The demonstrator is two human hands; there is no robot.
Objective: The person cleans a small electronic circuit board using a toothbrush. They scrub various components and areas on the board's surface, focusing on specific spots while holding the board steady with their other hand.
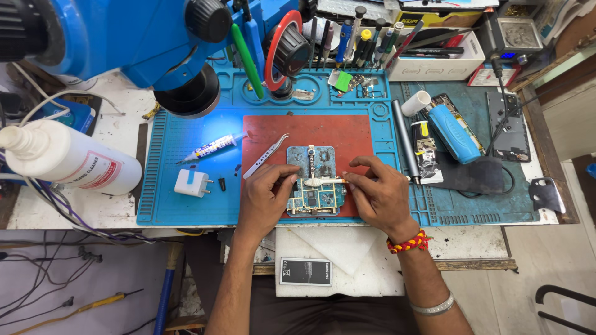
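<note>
Pinching a small brush (pixel 323 181) at its handle end with the right hand (pixel 379 195), fingertips clamped together on it, bristles lying across the blue circuit board (pixel 312 180). Bracing that board with the left hand (pixel 267 198), fingers curled and pressed to its left edge, closed against the board rather than wrapped round anything. Sitting dead centre on the red mat (pixel 347 136), board held in a small clamp frame. At 10 o'clock from the board, silver tweezers (pixel 266 156) lying loose on the mat's edge. Further out at 10 o'clock, a syringe of paste (pixel 211 147) on the blue work mat (pixel 167 205). At 9 o'clock, a white plug adapter (pixel 191 183), well apart from the hands. Far out at 9 o'clock, a white squeeze bottle (pixel 68 162) lying on its side. At 2 o'clock, a grey pen-shaped driver (pixel 405 139), and beyond it a blue lighter-like case (pixel 454 133). At 11 o'clock, looming overhead, a blue microscope head (pixel 136 43). At 6 o'clock, a flat battery (pixel 305 272) on white paper, near the body.
</note>
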